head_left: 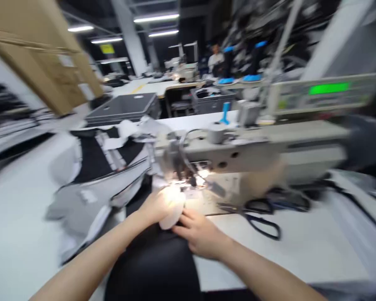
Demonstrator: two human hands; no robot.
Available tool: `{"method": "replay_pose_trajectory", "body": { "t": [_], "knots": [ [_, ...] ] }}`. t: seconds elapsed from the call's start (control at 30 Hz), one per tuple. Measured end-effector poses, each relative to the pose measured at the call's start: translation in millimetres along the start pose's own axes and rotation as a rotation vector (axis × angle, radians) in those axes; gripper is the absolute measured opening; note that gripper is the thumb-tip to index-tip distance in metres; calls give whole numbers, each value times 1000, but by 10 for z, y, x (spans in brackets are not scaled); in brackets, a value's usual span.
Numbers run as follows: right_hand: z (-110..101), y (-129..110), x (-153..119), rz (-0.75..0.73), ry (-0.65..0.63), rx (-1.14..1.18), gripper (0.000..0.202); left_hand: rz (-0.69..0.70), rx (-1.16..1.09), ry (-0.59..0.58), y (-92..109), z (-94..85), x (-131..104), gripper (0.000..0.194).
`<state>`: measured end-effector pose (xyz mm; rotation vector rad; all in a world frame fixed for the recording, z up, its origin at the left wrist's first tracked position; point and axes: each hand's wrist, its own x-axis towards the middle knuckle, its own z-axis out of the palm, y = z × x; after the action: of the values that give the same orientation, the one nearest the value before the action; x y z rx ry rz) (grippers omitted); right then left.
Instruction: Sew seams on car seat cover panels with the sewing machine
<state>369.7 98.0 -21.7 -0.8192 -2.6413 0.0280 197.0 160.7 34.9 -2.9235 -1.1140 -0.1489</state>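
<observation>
Under the bright lamp of a sewing machine (219, 156), a small white rounded piece of fabric (170, 220) lies between my hands, just in front of the needle area. My left hand (155, 207) rests on its left side; glare and blur wash out the fingers. On the other side, my right hand (203, 235) has its bent fingers closed at the piece's right edge. Smooth black material (153, 263) spreads below both hands, over the table's front edge. Black-handled scissors (260, 219) lie to the right of my right hand.
Grey, white and black cut pieces (94, 188) are heaped left of the machine. Behind stand a grey crate (122, 106) and a tilted cardboard box (47, 62). A control panel (329, 92) with a green display sits at right. A person (216, 58) is far back.
</observation>
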Motion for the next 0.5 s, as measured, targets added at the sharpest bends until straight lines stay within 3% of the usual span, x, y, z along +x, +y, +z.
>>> {"method": "replay_pose_trajectory", "body": {
  "t": [0.03,0.17,0.23,0.37,0.5],
  "knots": [
    [49,-18,-3,40,24,94,42,55,-4,-64,-37,19,-35,23],
    [107,-66,-42,61,25,193,56,-230,43,-11,-162,207,1,27],
    [106,-88,-61,52,18,148,55,-295,53,-10,-185,315,-5,31],
    [109,-111,-49,-22,70,50,46,-320,46,16,-153,431,-104,43],
    [86,-206,-5,-101,117,20,37,-314,56,-18,-50,393,-297,55]
  ]
}}
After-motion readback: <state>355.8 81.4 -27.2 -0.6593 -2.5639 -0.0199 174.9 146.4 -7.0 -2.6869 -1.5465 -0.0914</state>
